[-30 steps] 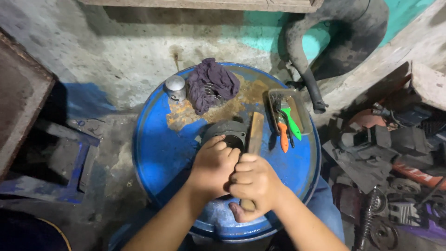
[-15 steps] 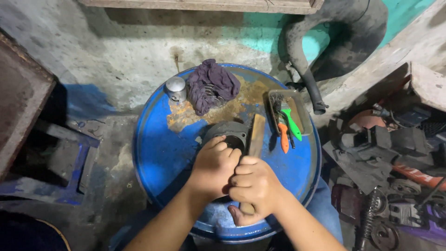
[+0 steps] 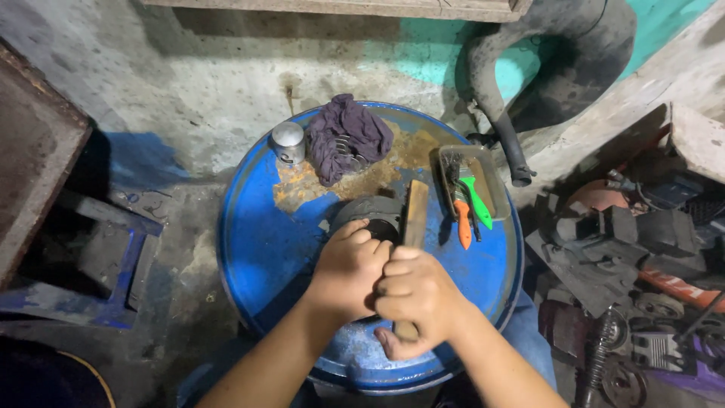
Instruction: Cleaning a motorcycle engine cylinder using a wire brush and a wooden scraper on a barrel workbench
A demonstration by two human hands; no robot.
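On the round blue metal drum lid, a small silver tin sits at eleven o'clock. The right hand is fisted around a flat wooden stick; the left hand curls closed over a dark round metal part at centre, mostly hidden

1. The blue drum lid is painted metal, glossy where intact, rusted rough and brown near the middle.
2. The stick in the right hand looks like bare matt wood.
3. The purple rag is crumpled soft cloth.
4. The small can is shiny smooth metal.
5. The dark round part under the left hand looks matt and grimy.
6. The tool handles are glossy orange and green plastic.
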